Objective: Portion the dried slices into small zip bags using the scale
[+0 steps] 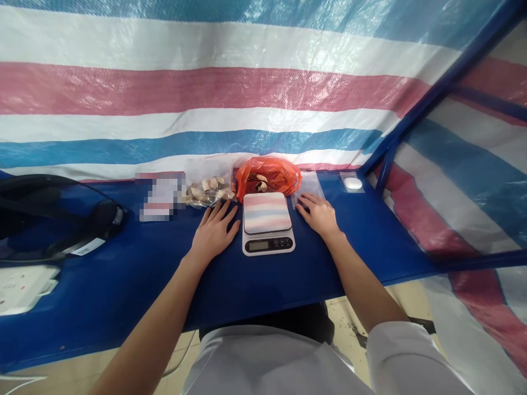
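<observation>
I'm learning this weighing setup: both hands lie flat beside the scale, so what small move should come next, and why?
Probably the right hand should pick up the clear bag under its fingertips: the scale has nothing on its platform, and both hands hold nothing.

Inventory by count. One digital scale (268,223) on the counter (123,274). One orange plastic bag (267,174). Three clear bags: one with pale pieces (206,189), one flat under the right hand (307,189), one small with a white disc (353,182). Two hands: left hand (214,233), right hand (319,214). One white power strip (22,288). One black device with cable (53,214). One blurred card (160,196).
</observation>
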Demonstrator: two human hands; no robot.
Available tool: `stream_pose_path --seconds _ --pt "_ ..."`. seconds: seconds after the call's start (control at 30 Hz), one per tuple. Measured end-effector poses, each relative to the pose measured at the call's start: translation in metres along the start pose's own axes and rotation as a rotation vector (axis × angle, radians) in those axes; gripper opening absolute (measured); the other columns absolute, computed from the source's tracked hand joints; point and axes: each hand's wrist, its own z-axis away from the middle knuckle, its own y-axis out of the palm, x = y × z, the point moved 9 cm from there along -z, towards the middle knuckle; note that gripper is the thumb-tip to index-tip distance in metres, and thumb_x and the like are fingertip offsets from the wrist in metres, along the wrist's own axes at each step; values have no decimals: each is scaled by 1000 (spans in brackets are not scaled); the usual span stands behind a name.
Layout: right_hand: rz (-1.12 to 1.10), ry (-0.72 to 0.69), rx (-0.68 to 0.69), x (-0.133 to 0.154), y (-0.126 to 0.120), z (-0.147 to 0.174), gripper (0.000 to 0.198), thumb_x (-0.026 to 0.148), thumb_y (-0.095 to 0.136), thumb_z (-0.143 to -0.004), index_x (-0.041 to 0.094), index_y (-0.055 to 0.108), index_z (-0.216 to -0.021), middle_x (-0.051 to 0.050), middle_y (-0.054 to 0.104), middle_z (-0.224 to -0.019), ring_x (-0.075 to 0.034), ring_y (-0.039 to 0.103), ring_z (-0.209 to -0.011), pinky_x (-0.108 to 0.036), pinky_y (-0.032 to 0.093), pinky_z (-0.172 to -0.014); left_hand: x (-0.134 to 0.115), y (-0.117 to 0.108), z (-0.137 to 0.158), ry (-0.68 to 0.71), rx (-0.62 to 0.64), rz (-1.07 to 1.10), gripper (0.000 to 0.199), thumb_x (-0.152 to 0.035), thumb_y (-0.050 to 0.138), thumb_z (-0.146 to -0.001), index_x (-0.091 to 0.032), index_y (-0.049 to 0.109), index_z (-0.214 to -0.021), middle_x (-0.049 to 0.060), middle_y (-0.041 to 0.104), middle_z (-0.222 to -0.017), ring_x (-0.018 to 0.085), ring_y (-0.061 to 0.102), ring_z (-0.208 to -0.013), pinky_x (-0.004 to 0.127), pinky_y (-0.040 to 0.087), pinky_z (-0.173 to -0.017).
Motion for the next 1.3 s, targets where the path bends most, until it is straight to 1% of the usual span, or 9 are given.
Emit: stream_pose_path --seconds 0.13,0.33,0.6,0.8,0.87,0.97,1.03,1.17,1.3 --pt "10 -7 -32 1 -3 1 25 34 56 -97 26 76 -109 -4 74 -122 -25 67 -119 -39 52 -100 0 0 0 2 -12 18 54 -40 38 -99 -15 57 -143 13 46 -155 34 39 -146 53 29 -121" --pt "-12 -60 -64 7 -10 2 23 33 57 -97 26 78 -99 -2 77 -114 -22 72 -108 -33 56 -92 -2 -2 0 1 -27 17 53 -40 38 -99 -14 58 -142 13 47 -154 34 40 -146 53 29 -121" --pt "-8 -97 -51 11 -12 3 25 33 54 -99 26 78 -96 -1 78 -113 -20 73 -105 -29 56 -84 -1 -2 1 -8 -35 32 52 -40 42 -98 -15 59 -141 13 49 -153 33 40 -146 51 28 -122" --pt "13 -65 -17 11 -13 3 24 32 54 -99 25 78 -97 -2 78 -113 -18 73 -103 -26 54 -80 -1 -3 0 -13 -42 49 50 -39 43 -98 -15 60 -139 13 51 -151 33 42 -145 52 30 -121" --pt "28 -34 -4 9 -12 2 25 32 54 -99 26 78 -99 -2 78 -113 -18 73 -101 -24 52 -76 -2 -4 0 -7 -51 49 50 -38 43 -98 -13 61 -137 14 52 -150 34 43 -144 52 32 -120" --pt "64 42 5 3 -12 1 26 36 54 -99 26 78 -99 -4 79 -106 -19 75 -90 -24 48 -65 0 -7 -2 -9 -76 66 49 -38 43 -97 -12 65 -133 15 56 -147 33 47 -141 51 33 -120" --pt "69 75 -9 -1 -15 0 27 38 55 -98 26 79 -101 -4 80 -100 -20 75 -83 -24 45 -62 2 -9 -2 -19 -97 91 48 -38 43 -97 -12 67 -130 15 59 -144 33 50 -139 51 35 -119" --pt "-27 82 -88 -5 -27 -2 30 39 55 -96 24 80 -100 -7 81 -96 -23 76 -82 -26 49 -65 5 -17 -1 -49 -148 186 45 -39 43 -96 -15 70 -124 13 67 -134 30 59 -130 46 44 -114" --pt "-265 77 -141 -6 -47 -3 32 44 58 -93 23 81 -95 -7 81 -91 -25 76 -79 -31 55 -73 5 -31 2 -111 -207 328 43 -43 46 -95 -19 73 -118 10 71 -126 27 65 -120 40 51 -105"
